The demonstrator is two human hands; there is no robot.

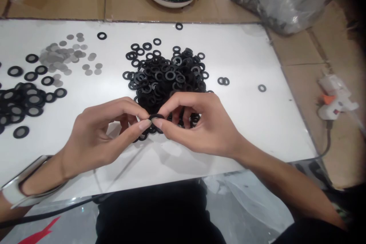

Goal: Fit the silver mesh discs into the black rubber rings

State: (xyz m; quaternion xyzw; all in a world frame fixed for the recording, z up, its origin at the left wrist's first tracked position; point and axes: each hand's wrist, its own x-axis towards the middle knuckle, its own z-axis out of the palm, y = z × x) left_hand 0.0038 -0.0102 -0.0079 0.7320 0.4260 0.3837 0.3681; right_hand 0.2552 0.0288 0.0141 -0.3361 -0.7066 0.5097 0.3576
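With our left hand (94, 135) and right hand (206, 129) we pinch one black ring (156, 116) between thumbs and forefingers, at the near side of the ring pile (168, 78), toward the front edge of the table (257, 122). We judge that light, even pressure from both sides serves best here, with the ring level so it neither bends nor slips. We can read no brand, label or writing
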